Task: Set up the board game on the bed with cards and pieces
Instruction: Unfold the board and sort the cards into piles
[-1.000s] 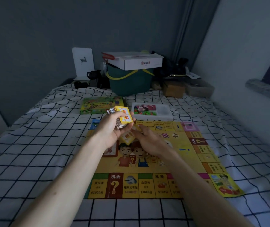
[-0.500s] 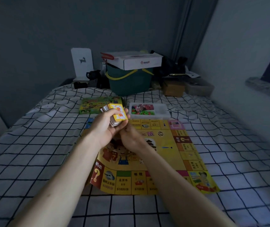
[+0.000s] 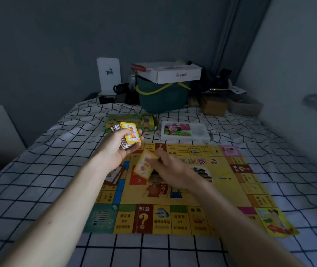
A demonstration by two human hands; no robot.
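We open on the left hand [image 3: 119, 149], fingers curled round a thick deck of cards [image 3: 128, 137] with the thumb clamped across the yellow top card, held up above the near-left part of the game board [image 3: 221, 191]. The right hand [image 3: 170, 170] sits lower, just over the board's middle, pinching a smaller batch of yellow cards [image 3: 144, 166] by one edge. It is blurred, so we cannot say for sure how many cards are in that pinch.

Here is our worry. The deck is already fanned at its far end, and with only a thumb on top, a slack grip could spill it across the checked bed [image 3: 38, 170]. The pinched batch is tilted, so the lower cards may slide out as it goes down.

The board lies on soft bedding, and a heavy press could rumple it and shift the stack of cards [image 3: 115, 175] already lying by its left edge.

Beyond, the white tray of pieces [image 3: 185, 132] and the green game box [image 3: 130, 123] wait just past the board's far edge, safely out of the way.
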